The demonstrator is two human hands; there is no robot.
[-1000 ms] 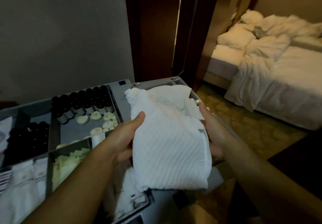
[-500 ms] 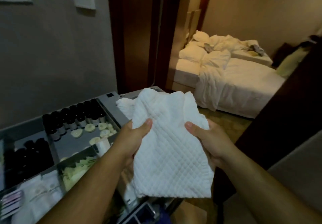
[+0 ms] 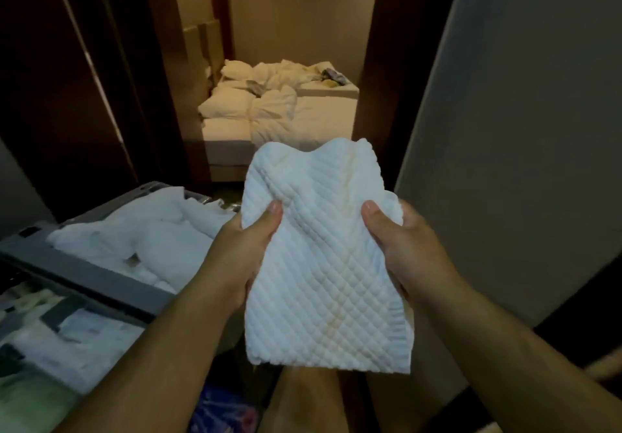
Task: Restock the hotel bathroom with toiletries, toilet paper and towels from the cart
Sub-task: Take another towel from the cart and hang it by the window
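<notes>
Beside the cart (image 3: 101, 284), both hands (image 3: 242, 257) grip an upright folded towel (image 3: 319, 264) by its sides, left (image 3: 235, 261) and right (image 3: 407, 250).

No text, label, brand, number or sign can be read anywhere.

Hands: two are counted, the left hand (image 3: 242, 254) and the right hand (image 3: 409, 250).
Towel held: one quilted white towel (image 3: 323, 264) is counted, gripped by both hands.
Cart: one cart (image 3: 97, 279) is counted.
Towels in the cart: one white heap (image 3: 144, 234) is seen; its pieces cannot be told apart.
Beds: one bed (image 3: 313, 122) is counted.
Pillows: at least three pillows (image 3: 225, 104) are made out on it.
Toiletries: the small packets (image 3: 67, 341) are blurred; no count can be given.
</notes>
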